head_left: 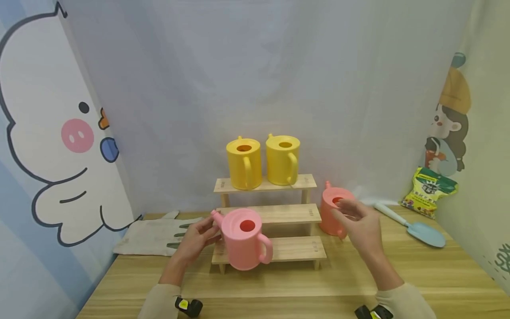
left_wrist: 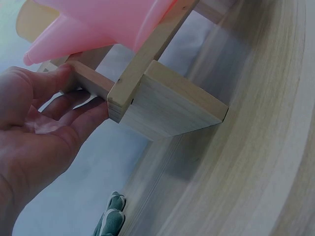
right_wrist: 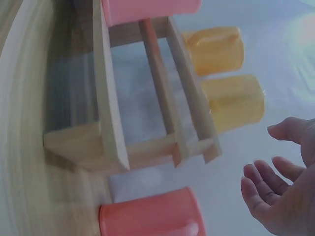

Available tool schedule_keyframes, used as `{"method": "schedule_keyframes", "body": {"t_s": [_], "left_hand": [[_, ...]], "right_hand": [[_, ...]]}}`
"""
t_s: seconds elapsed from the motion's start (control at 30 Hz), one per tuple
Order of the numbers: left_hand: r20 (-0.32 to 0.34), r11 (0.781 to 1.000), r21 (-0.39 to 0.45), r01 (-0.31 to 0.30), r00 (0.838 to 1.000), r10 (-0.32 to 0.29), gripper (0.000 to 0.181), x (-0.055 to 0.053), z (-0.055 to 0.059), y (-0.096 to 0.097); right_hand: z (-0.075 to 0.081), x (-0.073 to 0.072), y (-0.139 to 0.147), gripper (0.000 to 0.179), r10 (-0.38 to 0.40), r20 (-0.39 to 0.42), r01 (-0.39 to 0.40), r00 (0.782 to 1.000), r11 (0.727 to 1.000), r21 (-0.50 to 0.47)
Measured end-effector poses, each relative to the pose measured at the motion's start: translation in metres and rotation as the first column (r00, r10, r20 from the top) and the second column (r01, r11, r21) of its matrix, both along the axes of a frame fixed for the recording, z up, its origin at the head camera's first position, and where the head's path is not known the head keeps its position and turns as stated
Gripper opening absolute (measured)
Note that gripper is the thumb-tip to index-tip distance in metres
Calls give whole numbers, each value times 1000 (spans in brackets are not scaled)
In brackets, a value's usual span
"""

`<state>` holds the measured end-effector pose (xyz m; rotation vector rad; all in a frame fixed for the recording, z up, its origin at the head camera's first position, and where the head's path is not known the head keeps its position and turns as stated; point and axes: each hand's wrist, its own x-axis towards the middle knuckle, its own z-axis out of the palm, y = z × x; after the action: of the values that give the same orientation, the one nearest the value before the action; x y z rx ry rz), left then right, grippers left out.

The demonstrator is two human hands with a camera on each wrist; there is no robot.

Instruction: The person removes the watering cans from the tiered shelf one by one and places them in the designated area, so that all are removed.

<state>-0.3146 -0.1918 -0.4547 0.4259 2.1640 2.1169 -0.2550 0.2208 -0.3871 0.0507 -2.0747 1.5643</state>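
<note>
A three-step wooden stand [head_left: 296, 248] is on the table. My left hand [head_left: 196, 239] grips its left end; the left wrist view shows the thumb [left_wrist: 56, 76] and curled fingers around the wood. On the bottom step stands a pink watering can [head_left: 241, 243], spout to the left and handle to the right. Two yellow watering cans [head_left: 244, 170] share the top step. To the right of the stand, another pink watering can [head_left: 330, 217] sits on the table, partly behind my right hand [head_left: 360, 226]. In the right wrist view that hand holds nothing, its fingers loosely bent.
Green-tipped work gloves [head_left: 151, 237] lie left of the stand. A light blue trowel [head_left: 426, 234] and a green-yellow packet [head_left: 428, 190] are at the right. A pale curtain [head_left: 191, 110] hangs behind, with printed cloth on both sides.
</note>
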Motion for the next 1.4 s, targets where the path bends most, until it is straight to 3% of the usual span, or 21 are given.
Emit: {"method": "schedule_keyframes", "body": {"t_s": [0.17, 0.33, 0.6, 0.8, 1.1, 1.23, 1.4], "left_hand": [[1, 1000, -2, -7, 1000, 7, 54, 0, 2, 0], [-2, 1000, 4, -6, 1000, 6, 55, -2, 3, 0], [2, 1000, -11, -22, 1000, 22, 54, 0, -3, 1], [21, 999, -1, -34, 999, 34, 53, 0, -4, 2], [-29, 1000, -10, -13, 999, 12, 53, -1, -4, 1], [-25, 1000, -9, 1, 1000, -1, 53, -2, -4, 1], [-10, 1000, 16, -13, 1000, 14, 52, -2, -4, 1]], "right_hand": [[7, 10, -14, 33, 92, -57, -90, 994, 996, 25], [9, 21, -34, 41, 226, -96, -226, 969, 974, 12], [-8, 32, -62, 43, 384, -77, -383, 920, 923, 25], [-20, 36, -80, 36, 416, -86, -414, 905, 909, 38], [-40, 36, -104, 39, 451, -56, -452, 891, 892, -22], [-40, 37, -109, 47, 442, -42, -444, 896, 894, -67], [-37, 36, -117, 52, 473, -28, -474, 881, 879, -48]]}}
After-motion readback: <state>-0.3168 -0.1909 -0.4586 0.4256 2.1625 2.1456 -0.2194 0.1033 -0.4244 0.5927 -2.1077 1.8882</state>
